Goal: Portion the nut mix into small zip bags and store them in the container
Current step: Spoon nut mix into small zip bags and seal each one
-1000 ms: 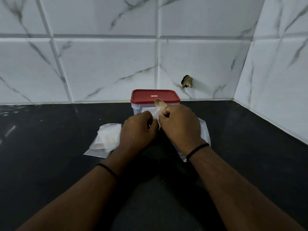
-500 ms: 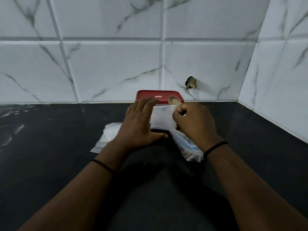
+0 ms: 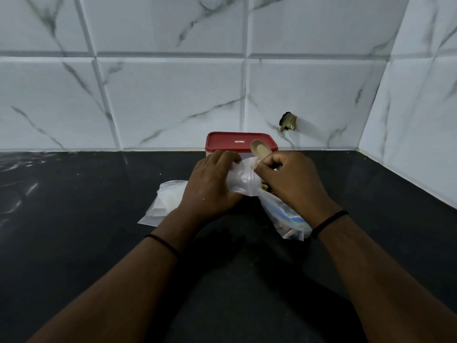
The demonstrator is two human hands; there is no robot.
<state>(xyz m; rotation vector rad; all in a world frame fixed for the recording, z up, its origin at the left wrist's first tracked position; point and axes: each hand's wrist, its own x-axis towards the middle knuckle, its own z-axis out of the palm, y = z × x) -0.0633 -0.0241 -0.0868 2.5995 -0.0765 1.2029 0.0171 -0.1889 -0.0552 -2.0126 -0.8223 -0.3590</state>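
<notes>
A small clear zip bag [image 3: 241, 178] is held between both hands in the middle of the dark counter. My left hand [image 3: 211, 188] grips its left side. My right hand [image 3: 290, 180] pinches its right top edge and also holds a wooden spoon [image 3: 259, 150] whose bowl sticks up. Under my right hand lies the large bag of nut mix [image 3: 284, 216], with a few nuts showing. Behind the hands stands the container with a red lid [image 3: 237, 142], lid on.
A pile of empty clear zip bags [image 3: 164, 203] lies left of my left hand. The black counter [image 3: 74, 231] meets white marble tile walls at the back and right. A small brass stub [image 3: 288, 122] sticks out of the back wall.
The small bag has been lifted and spread between both hands. My left hand has moved from lying over it to gripping its left side, while the right keeps the spoon.
</notes>
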